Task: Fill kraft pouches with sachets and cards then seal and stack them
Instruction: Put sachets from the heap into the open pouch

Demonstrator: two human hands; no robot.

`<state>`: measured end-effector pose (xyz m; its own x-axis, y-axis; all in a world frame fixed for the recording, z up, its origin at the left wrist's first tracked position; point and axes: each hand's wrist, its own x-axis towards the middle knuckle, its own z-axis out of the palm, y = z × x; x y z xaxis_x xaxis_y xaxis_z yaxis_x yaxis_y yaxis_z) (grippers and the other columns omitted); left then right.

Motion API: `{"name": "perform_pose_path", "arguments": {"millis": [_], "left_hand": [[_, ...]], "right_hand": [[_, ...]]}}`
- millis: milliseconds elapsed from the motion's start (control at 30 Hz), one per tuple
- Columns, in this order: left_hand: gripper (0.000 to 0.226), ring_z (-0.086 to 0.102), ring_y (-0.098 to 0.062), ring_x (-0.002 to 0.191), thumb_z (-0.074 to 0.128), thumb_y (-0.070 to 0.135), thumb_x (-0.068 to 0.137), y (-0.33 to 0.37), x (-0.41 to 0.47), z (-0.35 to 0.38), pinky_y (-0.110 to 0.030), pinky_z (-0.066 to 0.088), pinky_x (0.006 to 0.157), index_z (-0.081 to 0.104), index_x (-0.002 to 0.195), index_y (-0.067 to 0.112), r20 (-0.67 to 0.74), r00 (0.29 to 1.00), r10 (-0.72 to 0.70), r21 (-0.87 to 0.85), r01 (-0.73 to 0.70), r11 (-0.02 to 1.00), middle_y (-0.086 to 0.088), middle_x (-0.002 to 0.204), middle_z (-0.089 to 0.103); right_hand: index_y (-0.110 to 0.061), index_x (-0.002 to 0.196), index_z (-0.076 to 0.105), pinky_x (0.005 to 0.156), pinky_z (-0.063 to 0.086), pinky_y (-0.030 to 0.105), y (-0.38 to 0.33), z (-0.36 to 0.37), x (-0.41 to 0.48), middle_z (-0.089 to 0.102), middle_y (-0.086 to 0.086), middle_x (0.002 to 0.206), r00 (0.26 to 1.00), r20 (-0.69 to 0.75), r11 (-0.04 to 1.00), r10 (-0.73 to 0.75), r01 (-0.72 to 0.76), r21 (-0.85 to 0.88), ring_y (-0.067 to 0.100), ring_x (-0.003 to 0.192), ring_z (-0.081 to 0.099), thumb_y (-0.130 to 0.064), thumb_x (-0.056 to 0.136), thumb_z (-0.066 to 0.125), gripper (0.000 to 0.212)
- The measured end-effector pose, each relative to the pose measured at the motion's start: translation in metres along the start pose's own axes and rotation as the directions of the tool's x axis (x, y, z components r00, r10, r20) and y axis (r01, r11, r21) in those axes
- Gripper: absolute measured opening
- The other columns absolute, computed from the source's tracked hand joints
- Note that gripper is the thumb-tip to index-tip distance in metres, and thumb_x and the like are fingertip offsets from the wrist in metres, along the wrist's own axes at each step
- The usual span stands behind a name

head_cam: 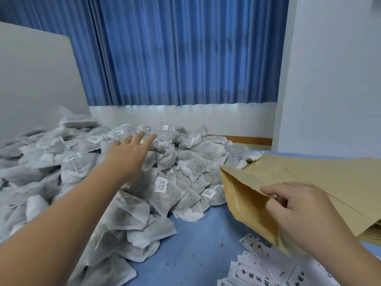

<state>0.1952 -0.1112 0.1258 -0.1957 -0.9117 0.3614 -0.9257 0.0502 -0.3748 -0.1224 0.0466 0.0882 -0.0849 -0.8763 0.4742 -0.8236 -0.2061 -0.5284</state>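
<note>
A big heap of grey-white sachets (185, 168) with small barcode labels covers the left and middle of the blue table. My left hand (128, 153) stretches over the top of the heap with its fingers straight, touching the sachets and holding none. My right hand (296, 211) pinches the upper lip of a kraft pouch (247, 201), whose open mouth faces left toward the heap. White printed cards (259, 269) lie scattered below the pouch at the bottom right.
A stack of flat kraft pouches (329, 174) lies at the right under the held one. A grey board (37, 79) leans at the back left. Blue curtains (185, 50) hang behind, above a white wall. Bare blue tabletop (195, 250) shows at the front centre.
</note>
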Motion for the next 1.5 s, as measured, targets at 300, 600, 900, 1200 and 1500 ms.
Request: {"name": "perform_pose_path", "arguments": {"millis": [300,600,900,1200,1500], "left_hand": [[0.111,0.047,-0.026,0.122,0.068,0.017,0.075,-0.005,0.046,0.004,-0.032,0.046,0.081,-0.01,0.152,0.031,0.236,0.954,0.187,-0.048,-0.181,0.982,0.001,0.159,0.019],[0.073,0.046,-0.018,0.118,0.06,0.054,0.076,-0.004,0.037,0.015,-0.033,0.036,0.098,0.034,0.139,0.029,0.016,0.957,0.29,0.204,-0.287,0.936,0.009,0.13,0.053],[0.051,0.05,-0.018,0.094,0.061,0.037,0.088,-0.011,0.021,0.016,-0.028,0.035,0.071,0.045,0.135,0.027,0.032,0.988,0.151,-0.386,-0.127,0.914,0.004,0.11,0.046],[0.078,0.051,-0.023,0.117,0.062,0.059,0.077,0.007,0.017,0.034,-0.038,0.048,0.082,0.026,0.14,0.03,0.097,0.985,0.141,-0.092,-0.132,0.987,0.0,0.13,0.041],[0.075,0.053,-0.034,0.11,0.068,0.031,0.082,0.014,0.005,0.034,-0.044,0.05,0.079,0.03,0.144,0.017,-0.134,0.991,-0.006,-0.45,-0.056,0.891,-0.011,0.134,0.042]], "right_hand": [[-0.019,0.09,0.078,0.063,0.037,0.008,0.004,0.003,0.001,0.055,-0.011,0.056,1.0,-0.016,1.0,-0.006,0.006,0.005,-0.006,0.077,0.052,-0.001,0.078,0.062,0.027],[-0.019,0.087,0.078,0.059,0.04,0.018,0.006,0.005,-0.001,0.051,-0.009,0.053,1.0,-0.011,0.999,-0.027,0.026,-0.025,0.004,0.064,0.053,-0.003,0.078,0.061,0.025],[-0.019,0.089,0.078,0.058,0.038,0.01,0.006,0.007,-0.001,0.051,-0.015,0.054,0.998,-0.023,0.998,-0.061,0.061,-0.012,-0.006,0.077,0.052,-0.002,0.078,0.061,0.026],[-0.02,0.094,0.078,0.061,0.037,0.011,0.008,0.009,0.0,0.046,-0.02,0.052,0.998,-0.008,0.997,-0.069,0.068,-0.03,-0.004,0.065,0.051,-0.003,0.079,0.06,0.029],[-0.023,0.099,0.077,0.063,0.034,0.005,0.009,0.006,0.001,0.047,-0.024,0.057,0.999,0.001,0.998,-0.054,0.054,-0.02,-0.008,0.069,0.05,-0.006,0.08,0.058,0.031]]}}
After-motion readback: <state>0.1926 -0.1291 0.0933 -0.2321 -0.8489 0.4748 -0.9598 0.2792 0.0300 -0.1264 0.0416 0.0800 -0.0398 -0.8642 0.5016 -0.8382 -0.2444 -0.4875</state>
